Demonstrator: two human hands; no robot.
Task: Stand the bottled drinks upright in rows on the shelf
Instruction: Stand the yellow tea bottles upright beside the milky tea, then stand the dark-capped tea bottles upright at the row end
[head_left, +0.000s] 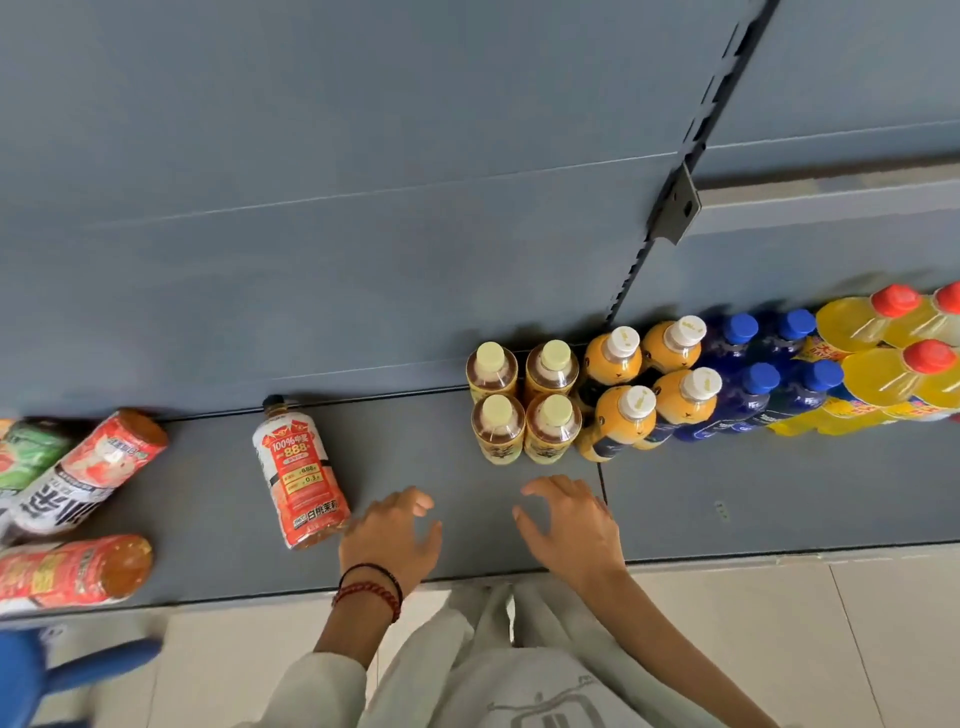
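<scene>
A grey-blue shelf (727, 499) is seen from above, with bottled drinks on it. On the right, bottles stand upright against the far wall in tidy rows, two deep. From left to right there are four brown tea bottles (551, 370) with pale yellow caps, four orange bottles (618, 358) with white caps, four blue bottles (753, 384) with blue caps, then yellow bottles (883, 374) with red caps running off the right edge.

Left of centre, a red-label bottle (298, 478) lies on its side with its dark cap toward the far wall. At the far left, a few more bottles (88, 467) with red, white and green labels lie in a loose heap.

Both hands hover over bare shelf near the front edge, fingers spread and loosely curved, holding nothing. The left hand (389, 530), with red and black bracelets (371, 587) at its wrist, is just beside the base of the red-label bottle. The right hand (566, 519) is just in front of the tea bottles.
</scene>
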